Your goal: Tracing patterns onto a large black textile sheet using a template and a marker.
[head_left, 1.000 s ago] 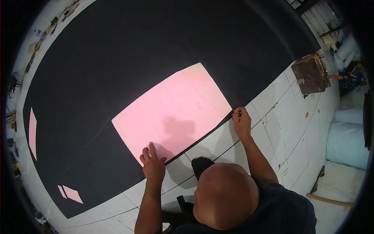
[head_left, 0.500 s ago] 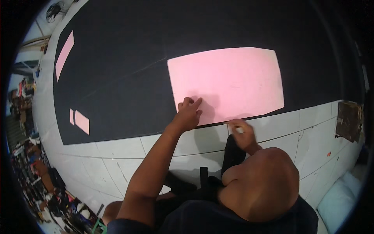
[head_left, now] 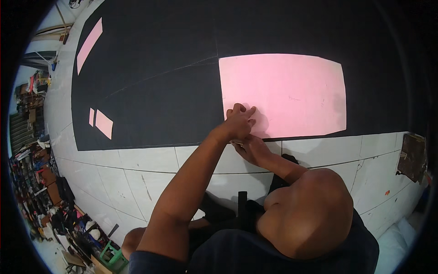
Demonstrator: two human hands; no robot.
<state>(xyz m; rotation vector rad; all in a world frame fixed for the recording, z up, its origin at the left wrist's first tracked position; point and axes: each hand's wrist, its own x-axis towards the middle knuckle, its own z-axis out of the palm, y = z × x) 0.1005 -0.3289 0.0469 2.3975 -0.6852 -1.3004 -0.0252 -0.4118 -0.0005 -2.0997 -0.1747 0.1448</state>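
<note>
A large pink pattern sheet (head_left: 292,96) lies flat on a wide black sheet (head_left: 150,107), with its near edge close to the black sheet's near edge. My left hand (head_left: 239,122) presses on its near left corner, fingers spread. Just below, my right hand (head_left: 254,150) is closed on a thin pencil-like stick (head_left: 236,143), mostly hidden by the fingers, at the near edge beside my left hand. A faint pale line (head_left: 155,80) curves across the black sheet to the pattern's far left corner.
Three smaller pink pieces, a long strip (head_left: 90,45), a wider piece (head_left: 104,124) and a narrow one (head_left: 91,117), lie at the left. White floor tiles (head_left: 150,182) run along the near side. A brown block (head_left: 412,157) stands right, a green stool (head_left: 112,256) and clutter lower left.
My right hand has moved left along the pattern's near edge, from its middle to beside my left hand. The view has shifted slightly; my left hand keeps pressing near the same corner.
</note>
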